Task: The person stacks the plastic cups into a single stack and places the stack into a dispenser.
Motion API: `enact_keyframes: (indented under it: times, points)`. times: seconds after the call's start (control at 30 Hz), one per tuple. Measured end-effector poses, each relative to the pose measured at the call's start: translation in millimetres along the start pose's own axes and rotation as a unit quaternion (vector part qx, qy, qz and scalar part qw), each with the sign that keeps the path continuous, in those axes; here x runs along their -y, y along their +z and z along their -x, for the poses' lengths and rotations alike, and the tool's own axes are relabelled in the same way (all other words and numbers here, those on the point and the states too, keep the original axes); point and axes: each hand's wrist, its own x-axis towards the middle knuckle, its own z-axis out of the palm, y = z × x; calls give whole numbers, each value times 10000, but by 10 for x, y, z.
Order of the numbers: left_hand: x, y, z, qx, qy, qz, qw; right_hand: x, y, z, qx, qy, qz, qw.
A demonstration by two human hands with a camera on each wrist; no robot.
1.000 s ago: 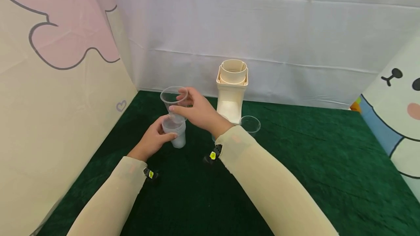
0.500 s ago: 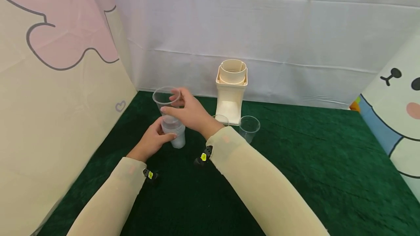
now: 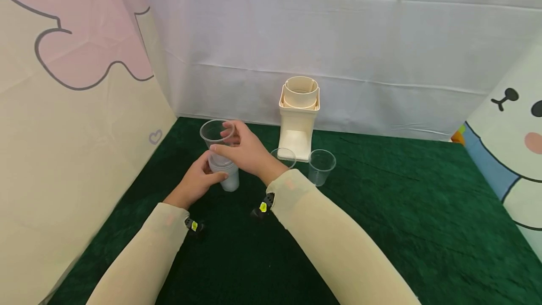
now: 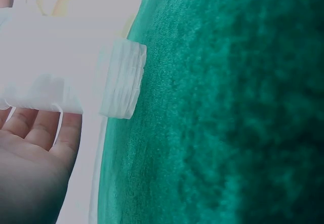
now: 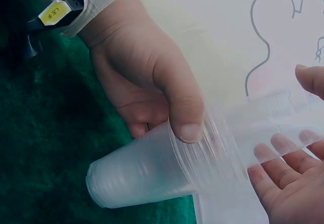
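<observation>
My left hand (image 3: 196, 180) grips a stack of clear plastic cups (image 3: 230, 181), held upright at the left of the table. Thumb and fingers wrap the stack near its rims, as the right wrist view also shows. Just above, my right hand (image 3: 250, 152) holds a single clear plastic cup (image 3: 211, 136) by its side, thumb in front and fingers behind. The lower part of this cup sits in the mouth of the stack (image 5: 136, 171); how deep is hard to tell through the clear plastic. In the left wrist view the stacked bases (image 4: 124, 82) show above the green cloth.
Two clear cups stand on the green cloth (image 3: 402, 211): one cup (image 3: 322, 168) in full view, another cup (image 3: 284, 155) partly behind my right wrist. Behind them stands a cream plastic holder (image 3: 296, 128) with a round open top. Fabric walls (image 3: 360, 41) close off the back and sides.
My right hand has moved left and then slightly down, bringing its cup lower into the stack. More of the two standing cups shows. The left hand stays in place.
</observation>
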Motion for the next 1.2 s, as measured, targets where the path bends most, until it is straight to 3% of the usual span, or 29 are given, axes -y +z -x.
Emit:
enact_keyframes:
  times: [0.63,1.2]
  points:
    - [-1,10,21,-126,-95,-173,9997,-97,-7,99,-16,83,306,9995]
    - [9,-3,26,-42,-100,-153,9998,-200,0,101,104,265,550,9981]
